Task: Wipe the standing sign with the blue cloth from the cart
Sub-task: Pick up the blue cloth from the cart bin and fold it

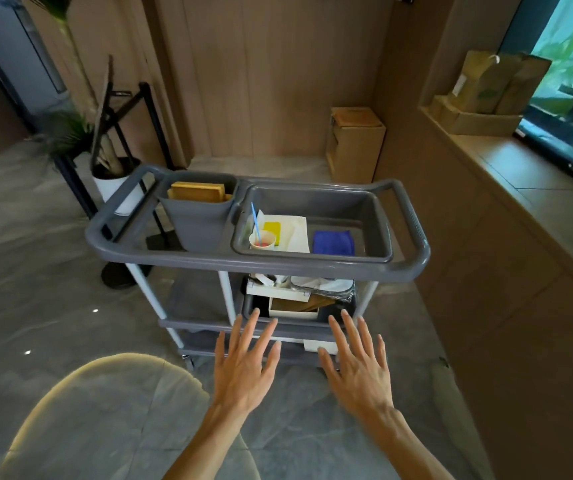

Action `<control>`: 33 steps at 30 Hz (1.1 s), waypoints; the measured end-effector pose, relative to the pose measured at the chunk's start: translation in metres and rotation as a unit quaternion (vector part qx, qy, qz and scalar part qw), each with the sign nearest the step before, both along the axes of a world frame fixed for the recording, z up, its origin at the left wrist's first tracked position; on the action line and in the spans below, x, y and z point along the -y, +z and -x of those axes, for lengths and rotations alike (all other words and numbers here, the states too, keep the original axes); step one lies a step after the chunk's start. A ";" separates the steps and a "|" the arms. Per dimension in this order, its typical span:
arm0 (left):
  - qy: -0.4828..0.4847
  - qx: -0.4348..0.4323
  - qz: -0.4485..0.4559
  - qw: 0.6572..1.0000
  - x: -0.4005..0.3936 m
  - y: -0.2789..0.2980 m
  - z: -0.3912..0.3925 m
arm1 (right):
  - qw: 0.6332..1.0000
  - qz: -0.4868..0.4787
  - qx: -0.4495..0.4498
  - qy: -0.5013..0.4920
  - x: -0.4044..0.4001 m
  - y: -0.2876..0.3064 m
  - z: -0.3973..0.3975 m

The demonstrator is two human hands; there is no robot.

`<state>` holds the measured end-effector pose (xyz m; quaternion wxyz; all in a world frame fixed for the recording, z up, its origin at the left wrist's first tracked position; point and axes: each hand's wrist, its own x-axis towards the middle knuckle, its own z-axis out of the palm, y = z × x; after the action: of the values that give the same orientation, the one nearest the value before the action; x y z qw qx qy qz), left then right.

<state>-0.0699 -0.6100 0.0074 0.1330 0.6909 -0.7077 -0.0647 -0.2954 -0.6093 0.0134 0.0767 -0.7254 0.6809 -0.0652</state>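
Pre-grasp stage. Left hand [245, 367] and right hand [359, 370] both flat, fingers spread, holding nothing, hovering in front of the cart [257, 259]. Blue cloth [333, 242] lies folded in the top tray [378, 216], right side, untouched. Sign [103, 109] stands behind the cart to the left, seen edge-on. Next: reach up and over the rim, likely right hand, pinch cloth. No readable labels or writing anywhere.
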 end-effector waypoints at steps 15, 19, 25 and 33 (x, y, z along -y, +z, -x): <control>-0.055 -0.023 0.033 0.998 0.193 -0.016 -0.012 | 0.998 -0.004 -0.003 -0.057 0.167 -0.011 -0.023; -0.083 -0.016 0.029 0.996 0.243 -0.016 -0.019 | 0.997 -0.005 0.003 -0.082 0.204 -0.010 -0.030; -0.104 -0.009 0.020 0.994 0.292 -0.023 -0.018 | 0.994 -0.028 0.003 -0.109 0.248 -0.015 -0.027; -0.124 -0.011 0.010 0.992 0.338 -0.025 -0.008 | 0.992 -0.056 -0.007 -0.116 0.295 -0.013 -0.017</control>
<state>-0.0621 -0.9480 -0.0176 0.1388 0.5959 -0.7868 -0.0808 -0.2787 -0.9048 0.0003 0.1041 -0.6369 0.7633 -0.0301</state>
